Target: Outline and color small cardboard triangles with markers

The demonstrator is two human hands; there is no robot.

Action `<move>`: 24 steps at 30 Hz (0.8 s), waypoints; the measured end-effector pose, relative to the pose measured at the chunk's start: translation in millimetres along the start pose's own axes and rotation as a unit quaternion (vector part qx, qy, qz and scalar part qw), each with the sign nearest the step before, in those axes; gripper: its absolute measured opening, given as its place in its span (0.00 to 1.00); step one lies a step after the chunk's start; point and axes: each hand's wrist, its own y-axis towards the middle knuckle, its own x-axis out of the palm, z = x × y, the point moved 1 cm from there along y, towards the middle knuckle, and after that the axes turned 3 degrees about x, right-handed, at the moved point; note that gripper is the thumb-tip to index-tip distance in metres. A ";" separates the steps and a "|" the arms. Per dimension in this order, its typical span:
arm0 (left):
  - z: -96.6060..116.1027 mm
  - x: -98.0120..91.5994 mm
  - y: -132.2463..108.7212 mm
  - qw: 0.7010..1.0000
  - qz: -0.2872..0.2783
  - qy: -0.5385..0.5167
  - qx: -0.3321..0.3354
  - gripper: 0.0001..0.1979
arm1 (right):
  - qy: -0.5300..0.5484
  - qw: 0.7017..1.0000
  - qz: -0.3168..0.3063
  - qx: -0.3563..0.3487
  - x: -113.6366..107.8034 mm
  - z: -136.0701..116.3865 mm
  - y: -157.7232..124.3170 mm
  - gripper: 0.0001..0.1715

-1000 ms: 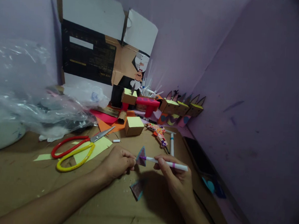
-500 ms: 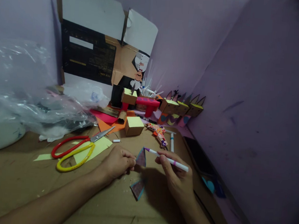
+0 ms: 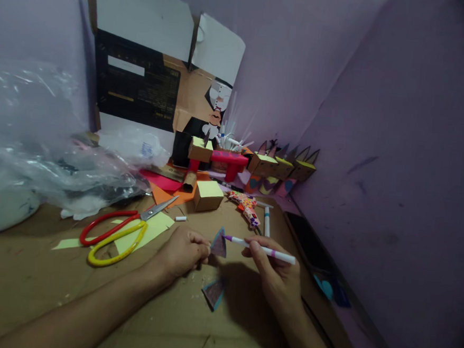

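Between the fingertips of my left hand is a small triangular cardboard piece, shaded purple with blue edges. My right hand grips a white marker with a purple tip, which meets or nearly meets the upper right edge of that piece. Below them, a second triangular piece with similar colouring lies on the cardboard sheet. A small cardboard box with a pale yellow top stands just beyond my hands.
Scissors with red and yellow handles lie on yellow paper at left. A patterned glue gun and another marker lie beyond my right hand. Plastic bags heap up at left. Several eared box figures line the wall.
The marker's tip has moved slightly down along the edge of the triangular piece, my right hand shifting a little with it. My left hand stays almost still.
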 end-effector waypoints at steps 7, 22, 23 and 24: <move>3.4 -1.0 -2.1 1.000 0.015 0.009 -0.026 0.08 | 0.068 0.996 0.057 -0.009 -6.2 -2.3 -0.5 0.09; 1.6 -0.4 -0.9 1.000 0.013 0.009 -0.016 0.08 | -0.010 1.000 -0.010 0.021 -2.6 -2.2 -1.2 0.14; 1.7 -0.5 -1.0 1.000 0.013 0.012 -0.018 0.08 | -0.006 1.000 -0.008 0.026 -2.0 -2.5 -1.5 0.14; 1.5 -0.6 -0.9 1.000 0.012 0.012 -0.019 0.08 | -0.002 1.000 -0.007 0.030 -1.4 -2.8 -1.8 0.14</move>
